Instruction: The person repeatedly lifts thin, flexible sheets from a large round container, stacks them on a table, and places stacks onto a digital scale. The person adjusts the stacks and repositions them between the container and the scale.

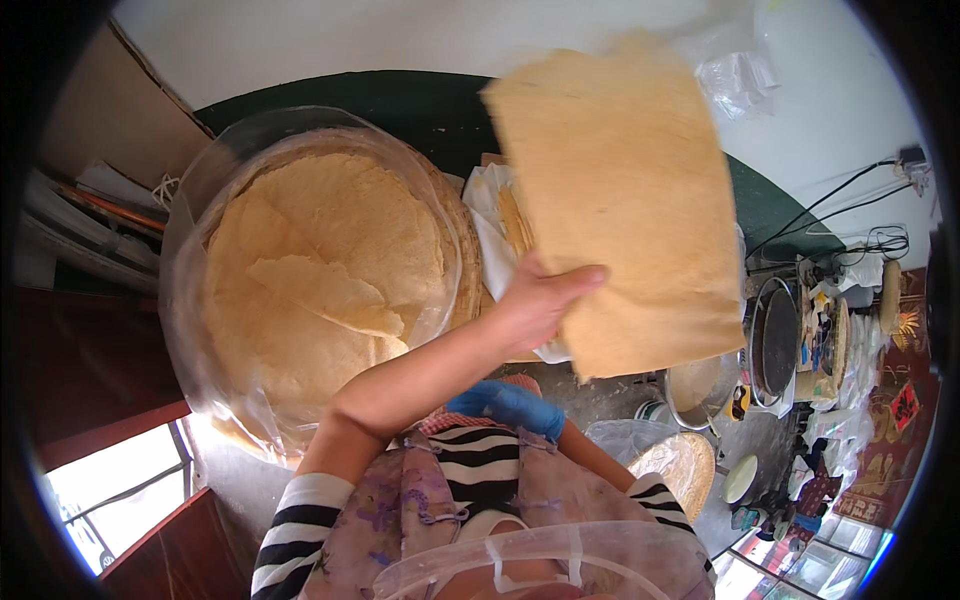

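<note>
The white wall (pixel 330 45) has a dark green band (pixel 430 110) along its lower part, above a grey floor (pixel 595 405). A window (pixel 120 490) shows at the lower left, below dark red panels (pixel 110 350); black cables (pixel 840 210) hang at the right. I cannot tell what bench, if any, carries the things.

On the left, a broad stack of round tan sheets (pixel 320 220) sits inside clear plastic (pixel 190 250), with 1 loose piece (pixel 320 288) on top. Just beside it, a white cloth (pixel 488 205) holds folded tan pieces (pixel 515 222). Well to the right stand a dark round pan (pixel 780 345), a woven basket (pixel 708 475) and much clutter.

The large tan sheet (pixel 630 210) is raised right of the stack, hiding part of the cloth and wall. The bare left hand (pixel 535 305) grasps its lower left edge, the thumb laid across its face. The right hand (pixel 510 405), in a blue glove, is near the chest, partly behind the left forearm (pixel 420 370); I cannot tell whether its fingers are clenched or released.
</note>
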Action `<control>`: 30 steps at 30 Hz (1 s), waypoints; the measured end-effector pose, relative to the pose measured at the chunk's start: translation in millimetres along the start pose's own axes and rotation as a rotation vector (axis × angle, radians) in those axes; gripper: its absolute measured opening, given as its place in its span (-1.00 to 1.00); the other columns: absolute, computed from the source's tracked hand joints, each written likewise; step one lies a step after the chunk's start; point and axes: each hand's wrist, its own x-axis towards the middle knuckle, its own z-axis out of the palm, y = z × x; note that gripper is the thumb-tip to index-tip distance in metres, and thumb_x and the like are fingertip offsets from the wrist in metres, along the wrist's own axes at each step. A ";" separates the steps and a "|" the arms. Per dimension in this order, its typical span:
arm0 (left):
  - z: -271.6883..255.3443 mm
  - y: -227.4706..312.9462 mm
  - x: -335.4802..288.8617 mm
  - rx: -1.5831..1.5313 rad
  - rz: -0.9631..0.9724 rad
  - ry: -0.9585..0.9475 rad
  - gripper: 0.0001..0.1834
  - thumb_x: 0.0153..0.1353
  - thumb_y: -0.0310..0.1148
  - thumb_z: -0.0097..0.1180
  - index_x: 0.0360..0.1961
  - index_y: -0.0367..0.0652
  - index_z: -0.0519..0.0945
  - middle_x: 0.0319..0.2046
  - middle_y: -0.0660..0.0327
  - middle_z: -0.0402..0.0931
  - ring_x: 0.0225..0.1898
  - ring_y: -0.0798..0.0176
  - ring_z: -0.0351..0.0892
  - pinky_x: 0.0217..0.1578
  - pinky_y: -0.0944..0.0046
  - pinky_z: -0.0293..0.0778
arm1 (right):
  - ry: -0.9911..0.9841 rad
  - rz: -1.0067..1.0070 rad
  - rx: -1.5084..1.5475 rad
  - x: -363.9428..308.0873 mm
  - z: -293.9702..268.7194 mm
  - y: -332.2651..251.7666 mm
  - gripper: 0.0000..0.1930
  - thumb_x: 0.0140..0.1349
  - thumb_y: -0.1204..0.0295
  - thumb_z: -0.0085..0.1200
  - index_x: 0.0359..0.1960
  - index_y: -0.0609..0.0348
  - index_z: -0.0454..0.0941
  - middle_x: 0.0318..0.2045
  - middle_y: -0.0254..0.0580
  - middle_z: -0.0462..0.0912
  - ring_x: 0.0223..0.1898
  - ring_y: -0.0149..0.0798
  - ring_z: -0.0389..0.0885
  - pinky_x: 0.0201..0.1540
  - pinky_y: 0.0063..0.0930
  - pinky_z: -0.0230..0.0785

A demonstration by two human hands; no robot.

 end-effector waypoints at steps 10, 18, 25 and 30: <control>-24.3 -93.5 49.0 0.257 -0.062 0.265 -0.51 0.05 -0.61 0.11 0.07 -0.26 0.36 -0.12 0.14 0.53 -0.17 0.28 0.54 -0.15 0.27 0.49 | 0.310 -0.110 -1.229 -16.5 17.6 -1.1 -0.56 0.29 0.21 -0.08 0.08 0.28 0.43 0.08 -0.11 0.46 0.11 -0.29 0.40 0.22 -0.37 0.14; -178.1 -0.9 -84.5 0.857 0.387 0.717 -0.50 0.09 -0.59 0.13 0.10 -0.19 0.37 -0.05 0.20 0.43 -0.13 0.35 0.45 -0.11 0.34 0.44 | 0.253 -0.303 -1.289 38.4 92.2 -36.5 -0.71 0.24 0.37 0.04 -0.09 0.31 0.55 -0.16 -0.13 0.63 -0.09 -0.31 0.56 0.02 -0.43 0.36; -246.1 -17.2 -204.0 1.286 0.024 1.357 0.07 -0.24 -0.17 0.46 0.25 -0.30 0.10 0.01 -0.14 0.34 -0.03 -0.10 0.42 0.00 0.03 0.37 | 0.131 -0.366 -2.022 274.4 100.4 -89.9 -0.59 0.18 0.35 0.05 0.05 0.25 0.46 -0.09 -0.06 0.60 -0.06 -0.22 0.56 0.04 -0.43 0.36; -222.5 -36.6 -185.6 1.444 -0.017 1.363 0.25 -0.33 -0.15 0.47 0.31 -0.30 -0.08 -0.02 -0.15 0.36 -0.02 -0.16 0.38 0.00 0.02 0.35 | 0.263 -0.470 -2.197 422.3 89.9 -96.6 -0.46 0.10 0.18 0.07 0.12 0.16 0.41 0.13 0.07 0.40 0.18 0.00 0.33 0.22 -0.27 0.17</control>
